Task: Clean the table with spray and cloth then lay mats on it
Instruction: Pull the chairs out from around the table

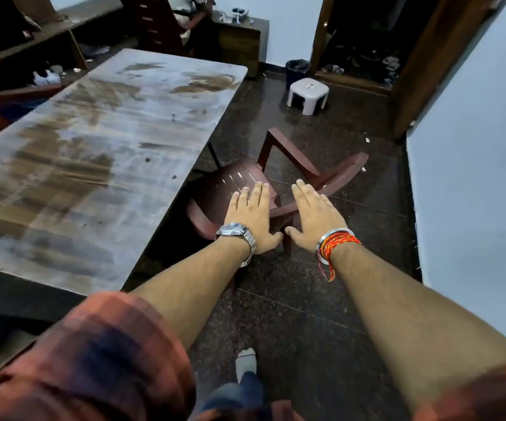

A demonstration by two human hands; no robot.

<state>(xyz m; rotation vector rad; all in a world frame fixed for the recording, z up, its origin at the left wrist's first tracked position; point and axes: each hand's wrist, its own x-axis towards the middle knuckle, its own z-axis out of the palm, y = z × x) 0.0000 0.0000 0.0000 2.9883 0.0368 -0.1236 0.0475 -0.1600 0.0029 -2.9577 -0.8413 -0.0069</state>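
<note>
A long brown table [102, 153] fills the left half of the view, its bare top streaked with pale smears. My left hand [250, 214], with a metal watch at the wrist, and my right hand [317, 217], with a bangle and red threads, are stretched out flat side by side, palms down, fingers extended and holding nothing. They hover to the right of the table over a maroon plastic chair [291, 174]. I see no spray bottle, cloth or mats.
The maroon chair stands close to the table's right edge on dark speckled floor. A white plastic stool [307, 94] and a dark bin [297, 69] stand farther back by a doorway. A person sits at a desk at the far end. A white wall runs along the right.
</note>
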